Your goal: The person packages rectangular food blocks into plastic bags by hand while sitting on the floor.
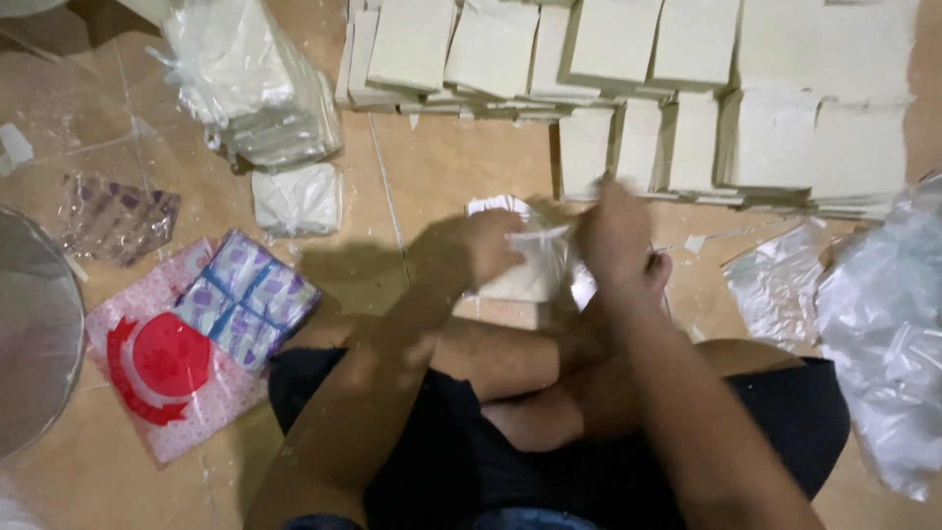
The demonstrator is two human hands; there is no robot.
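Observation:
I sit cross-legged on a tiled floor. My left hand [491, 245] and my right hand [613, 236] are both closed on the top of a clear plastic bag [535, 275] that holds a white stack. The bag rests on the floor just beyond my knees. My right hand is blurred by motion. A thin white strip runs between the two hands at the bag's mouth.
Rows of cream square stacks [687, 88] cover the floor ahead. A filled bag [250, 79] and a small white packet [296, 199] lie at upper left. A purple-patterned packet [247, 294] lies on a pink and red bag [162, 363]. Loose clear bags [883, 314] pile at right; a metal lid [34, 334] at left.

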